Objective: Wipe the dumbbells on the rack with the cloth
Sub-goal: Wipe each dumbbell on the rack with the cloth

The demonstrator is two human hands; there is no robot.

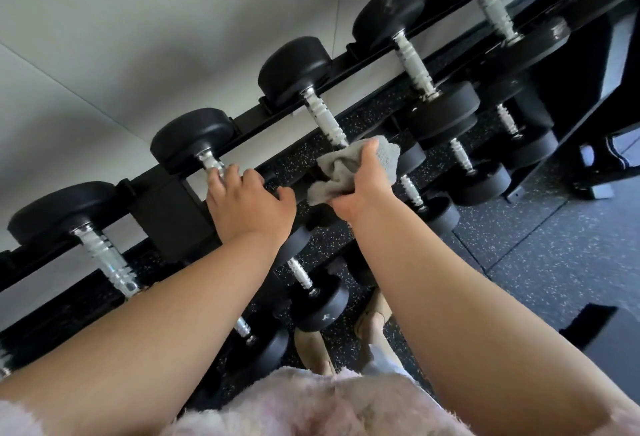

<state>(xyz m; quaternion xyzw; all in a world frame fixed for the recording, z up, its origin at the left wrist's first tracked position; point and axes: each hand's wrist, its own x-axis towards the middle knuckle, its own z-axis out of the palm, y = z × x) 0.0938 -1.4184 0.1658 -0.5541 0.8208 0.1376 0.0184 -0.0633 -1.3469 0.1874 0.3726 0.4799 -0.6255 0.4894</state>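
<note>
Dumbbells line a black rack (284, 116) against a pale wall (138, 19), and I stand over them with both arms out. My left hand (247, 205) rests on the chrome handle of the second dumbbell (194, 139) from the left on the top rail, fingers curled over the bar and close together, thumb spread out to the right. My right hand (358, 189) grips a crumpled grey cloth (349, 167), fingers bunched round its folds, and holds it against the near end of the third dumbbell (294, 70), where the knurled handle runs down toward me. The near head of that dumbbell seems to lie under the cloth, though the folds hide it and I cannot be sure. More dumbbells sit on the same rail to either side, black heads to the wall, and smaller ones fill the lower rail (315, 300) beneath my forearms. Speckled rubber flooring (554, 255) shows between the rails and off to the right. Pink fluffy fabric (311, 404) crosses the bottom edge, and my bare foot (375, 317) stands on the floor just below the rack.
</note>
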